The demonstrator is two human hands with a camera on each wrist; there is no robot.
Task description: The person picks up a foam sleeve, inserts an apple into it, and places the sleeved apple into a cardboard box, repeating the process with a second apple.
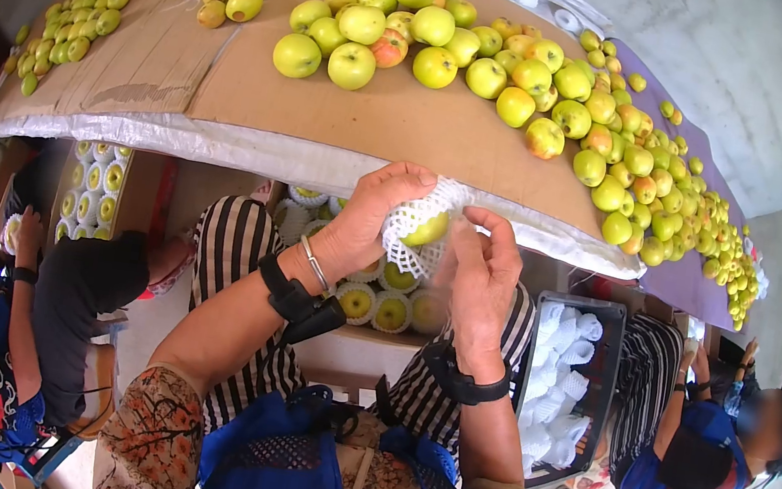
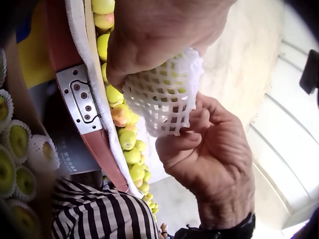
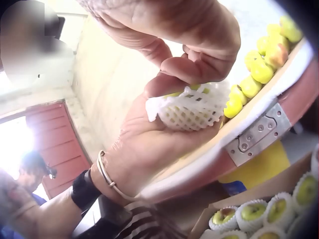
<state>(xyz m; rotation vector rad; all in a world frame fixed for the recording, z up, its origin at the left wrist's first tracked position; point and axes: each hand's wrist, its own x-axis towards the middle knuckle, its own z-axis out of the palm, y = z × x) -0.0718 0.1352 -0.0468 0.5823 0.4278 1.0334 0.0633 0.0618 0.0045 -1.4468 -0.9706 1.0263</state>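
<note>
A yellow-green apple (image 1: 428,231) sits inside a white foam net sleeve (image 2: 162,107) over the table's near edge. My left hand (image 1: 370,213) grips the sleeved apple from the left. Curled fingers and thumb of my right hand (image 1: 485,289) pinch the sleeve's open edge on the other side. In the right wrist view, the netting (image 3: 194,110) covers much of the apple, which rests against my left palm. Below both hands stands a cardboard box of apples in foam nets (image 3: 251,211).
Loose apples (image 1: 434,26) lie in groups on the cardboard-covered table (image 1: 279,111). To the right of my knees, a black crate (image 1: 606,378) holds white foam nets (image 1: 554,370). Other people sit at left and right; another box of netted apples (image 1: 94,185) stands left.
</note>
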